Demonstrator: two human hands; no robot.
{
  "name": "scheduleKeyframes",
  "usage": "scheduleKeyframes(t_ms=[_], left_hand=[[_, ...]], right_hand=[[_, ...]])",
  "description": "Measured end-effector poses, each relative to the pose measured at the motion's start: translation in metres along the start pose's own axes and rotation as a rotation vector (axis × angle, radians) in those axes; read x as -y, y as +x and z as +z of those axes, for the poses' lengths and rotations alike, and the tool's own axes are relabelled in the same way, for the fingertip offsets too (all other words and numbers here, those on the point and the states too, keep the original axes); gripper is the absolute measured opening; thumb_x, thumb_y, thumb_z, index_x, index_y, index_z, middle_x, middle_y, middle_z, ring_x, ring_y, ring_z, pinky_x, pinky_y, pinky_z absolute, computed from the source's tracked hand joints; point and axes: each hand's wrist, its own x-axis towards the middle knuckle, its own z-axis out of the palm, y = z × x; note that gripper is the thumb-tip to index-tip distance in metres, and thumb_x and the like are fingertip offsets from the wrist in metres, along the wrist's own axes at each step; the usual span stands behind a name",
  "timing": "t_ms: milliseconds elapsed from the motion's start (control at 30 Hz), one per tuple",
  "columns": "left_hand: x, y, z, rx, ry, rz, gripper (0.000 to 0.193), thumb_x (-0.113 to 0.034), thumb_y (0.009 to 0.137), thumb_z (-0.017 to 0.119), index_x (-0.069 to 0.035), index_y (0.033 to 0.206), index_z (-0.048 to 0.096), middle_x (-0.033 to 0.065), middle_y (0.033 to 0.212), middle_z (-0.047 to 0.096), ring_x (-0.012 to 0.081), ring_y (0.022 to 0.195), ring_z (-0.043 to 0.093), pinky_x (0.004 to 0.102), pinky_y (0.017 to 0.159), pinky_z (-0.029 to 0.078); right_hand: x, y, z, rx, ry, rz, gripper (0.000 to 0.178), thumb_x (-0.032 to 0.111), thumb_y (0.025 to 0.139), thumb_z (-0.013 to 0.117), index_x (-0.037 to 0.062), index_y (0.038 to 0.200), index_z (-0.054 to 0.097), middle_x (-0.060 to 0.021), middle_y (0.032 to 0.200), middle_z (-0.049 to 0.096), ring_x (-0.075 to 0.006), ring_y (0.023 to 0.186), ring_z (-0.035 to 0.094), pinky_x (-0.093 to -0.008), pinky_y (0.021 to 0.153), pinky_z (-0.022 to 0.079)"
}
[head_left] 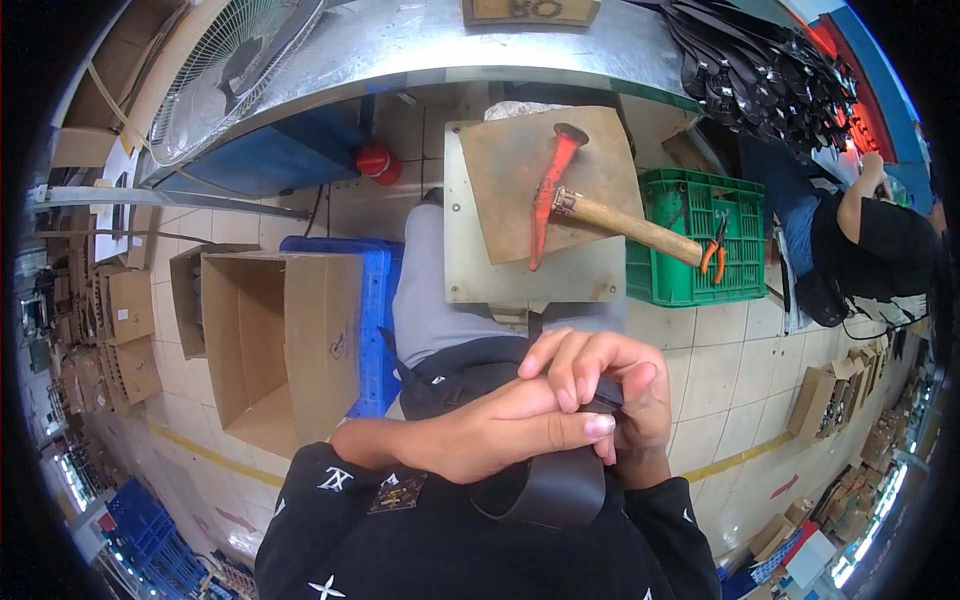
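A dark brown strap is held between the two hands, its loop hanging just below them against the black top. The left hand is mostly closed, its thumb pressed along the strap and its fingers largely hidden. The right hand is closed round the same strap, fingers bent over toward the left hand, thumb raised; a darker bit of the strap shows between the palms.

Just ahead of the hands, over the grey-trousered legs, lies a pale plate with a brown sheet on top, set at an angle. A hammer rests on the sheet, its red head on the left, its wooden handle reaching right over a green crate. Orange-handled pliers lie on that crate, ahead and right of the hands.

To the left of the hands stands an open cardboard box, beside a blue crate. Farther ahead on the left is a red container. Beyond it all runs a metal bench, bearing a fan at the left and a heap of dark straps at the right. Far to the right is another person in dark clothes.
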Motion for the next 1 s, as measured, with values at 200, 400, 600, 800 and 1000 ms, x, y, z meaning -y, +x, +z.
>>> scheduleKeyframes(t_ms=[200,400,600,800,1000], left_hand=[[-0.004,0.006,0.005,0.005,-0.044,0.009,0.037,-0.028,0.105,0.046,0.005,0.118,0.058,0.0096,0.107,0.061,0.0168,0.110,0.056,0.0306,0.098,0.042],[-0.007,0.008,0.001,0.003,0.025,-0.027,0.036,-0.027,0.105,0.046,0.005,0.116,0.058,0.0093,0.108,0.060,0.0166,0.111,0.055,0.0303,0.098,0.042],[-0.007,0.007,0.003,-0.063,-0.043,-0.088,0.034,-0.028,0.105,0.045,0.003,0.109,0.059,0.0088,0.107,0.059,0.0167,0.111,0.055,0.0309,0.098,0.042],[-0.006,0.010,0.006,-0.020,0.040,-0.070,0.036,-0.030,0.105,0.044,0.003,0.110,0.059,0.0084,0.108,0.059,0.0161,0.110,0.055,0.0308,0.097,0.043],[-0.009,0.010,0.008,-0.083,-0.026,-0.131,0.037,-0.031,0.105,0.045,0.003,0.107,0.059,0.0090,0.107,0.059,0.0166,0.109,0.056,0.0307,0.097,0.043]], right_hand=[[-0.004,-0.004,-0.011,0.031,-0.007,-0.058,0.054,0.061,0.095,0.046,0.0097,0.080,0.057,-0.0043,0.075,0.059,-0.0274,0.091,0.058,-0.0414,0.093,0.038],[-0.002,-0.004,-0.017,0.055,0.031,-0.058,0.060,0.059,0.095,0.047,0.0008,0.089,0.062,-0.0099,0.084,0.061,-0.0277,0.094,0.056,-0.0443,0.094,0.043],[-0.008,-0.001,-0.012,-0.014,0.051,-0.012,0.057,0.060,0.096,0.044,0.0076,0.079,0.057,-0.0066,0.074,0.058,-0.0262,0.089,0.056,-0.0394,0.084,0.042],[-0.004,-0.006,-0.014,-0.003,0.077,-0.061,0.056,0.059,0.096,0.046,0.0073,0.079,0.057,-0.0068,0.074,0.057,-0.0258,0.087,0.055,-0.0420,0.088,0.044],[-0.006,-0.006,-0.017,0.006,0.120,0.007,0.056,0.059,0.096,0.045,0.0073,0.079,0.057,-0.0071,0.074,0.057,-0.0259,0.087,0.055,-0.0412,0.089,0.043]])
